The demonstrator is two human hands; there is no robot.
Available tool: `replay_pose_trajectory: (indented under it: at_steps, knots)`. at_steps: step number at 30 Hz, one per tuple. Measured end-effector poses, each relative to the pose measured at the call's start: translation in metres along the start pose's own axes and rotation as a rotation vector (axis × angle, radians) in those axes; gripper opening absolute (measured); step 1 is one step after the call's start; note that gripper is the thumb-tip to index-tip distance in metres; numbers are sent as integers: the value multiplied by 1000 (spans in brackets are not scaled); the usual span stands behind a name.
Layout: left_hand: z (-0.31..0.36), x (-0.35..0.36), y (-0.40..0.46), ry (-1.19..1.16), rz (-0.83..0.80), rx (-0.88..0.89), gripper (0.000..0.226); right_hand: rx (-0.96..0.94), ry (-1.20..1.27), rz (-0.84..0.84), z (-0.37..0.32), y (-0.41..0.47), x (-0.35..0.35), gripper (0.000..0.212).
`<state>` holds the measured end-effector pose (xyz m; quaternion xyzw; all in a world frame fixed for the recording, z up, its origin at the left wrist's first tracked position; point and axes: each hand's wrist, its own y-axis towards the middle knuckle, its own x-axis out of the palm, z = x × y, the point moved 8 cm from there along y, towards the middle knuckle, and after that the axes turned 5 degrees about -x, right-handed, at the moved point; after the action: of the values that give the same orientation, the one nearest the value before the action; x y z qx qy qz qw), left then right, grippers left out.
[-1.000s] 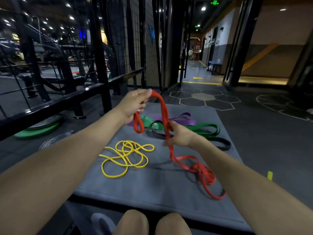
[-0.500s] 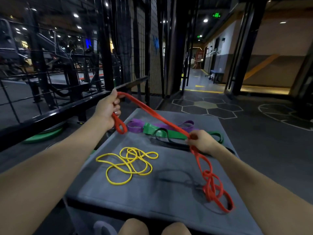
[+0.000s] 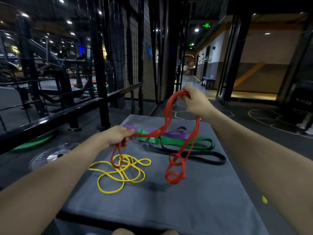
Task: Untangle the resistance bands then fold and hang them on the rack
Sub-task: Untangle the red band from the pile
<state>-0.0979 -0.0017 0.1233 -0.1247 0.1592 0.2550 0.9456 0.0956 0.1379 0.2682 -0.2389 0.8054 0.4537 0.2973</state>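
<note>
The right hand (image 3: 194,100), raised, has its grip clamped on the red band (image 3: 169,114); the left hand (image 3: 118,137), lower, pinches the same band. A knotted section hangs above the grey mat (image 3: 211,192), beside the yellow band (image 3: 122,172).

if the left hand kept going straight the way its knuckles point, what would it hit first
Probably the purple band. The left hand, gripping the red band, points forward and right, low over the mat, and the purple band's near end sits just past its fingertips. Depth is hard to judge, so it may pass above.
</note>
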Motion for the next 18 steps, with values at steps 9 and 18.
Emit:
replay_pose_trajectory:
  at_steps: [9,18]
  knots:
    - [7,-34,-5,-220,104,60,21,257,-17,-10,40,-17,-6,26]
    - [38,-37,-6,-240,143,192,7,300,-68,-198,54,-32,19,13]
